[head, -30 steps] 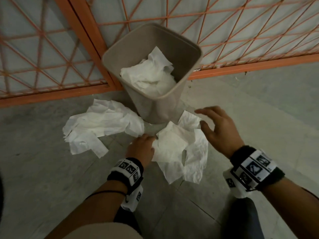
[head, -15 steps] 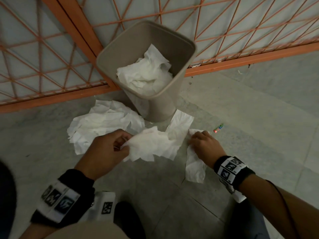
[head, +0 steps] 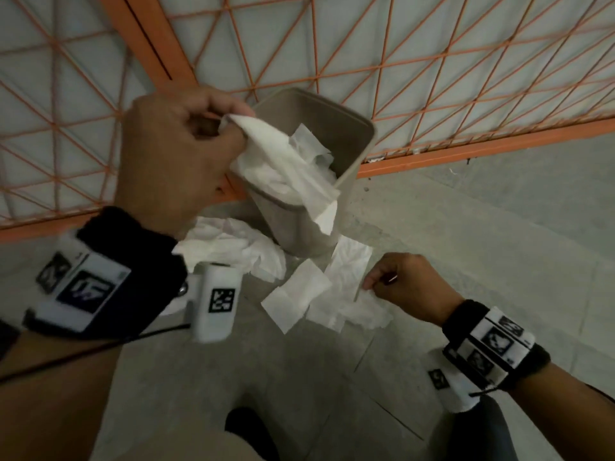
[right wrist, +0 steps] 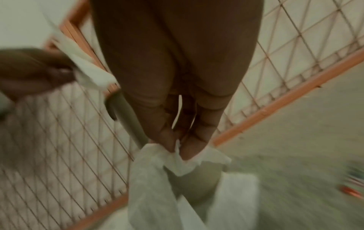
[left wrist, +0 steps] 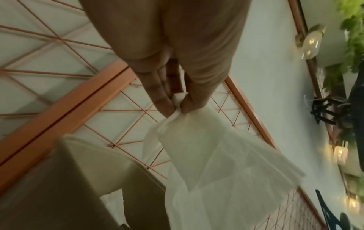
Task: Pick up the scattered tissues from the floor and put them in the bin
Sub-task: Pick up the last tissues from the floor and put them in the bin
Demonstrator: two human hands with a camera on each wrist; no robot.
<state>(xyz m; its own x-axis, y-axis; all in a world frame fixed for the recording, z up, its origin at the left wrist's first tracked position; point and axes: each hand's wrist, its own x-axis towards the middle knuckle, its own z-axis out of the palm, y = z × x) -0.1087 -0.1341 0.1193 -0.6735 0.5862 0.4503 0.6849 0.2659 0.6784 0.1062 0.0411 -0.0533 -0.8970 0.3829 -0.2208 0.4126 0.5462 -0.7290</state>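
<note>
My left hand [head: 213, 128] is raised over the near-left rim of the beige bin [head: 352, 151] and pinches a white tissue [head: 286, 168] that hangs across the bin's opening. In the left wrist view the left hand [left wrist: 178, 107] pinches the same tissue [left wrist: 216, 163] by its corner beside the bin [left wrist: 82, 168]. My right hand [head: 374, 282] is low at the floor and pinches the edge of another tissue [head: 362, 311]; in the right wrist view the right hand [right wrist: 177, 149] pinches this tissue [right wrist: 183, 165]. More tissues lie inside the bin [head: 312, 151].
A crumpled pile of tissues [head: 229, 247] lies on the grey floor left of the bin, and flat sheets [head: 299, 294] lie in front of it. An orange mesh fence [head: 432, 78] stands right behind the bin. My knee [head: 479, 430] is at the bottom right.
My left hand has lifted its tissue from the floor up to the bin's opening. My right hand stays low, pinching a tissue in front of the bin.
</note>
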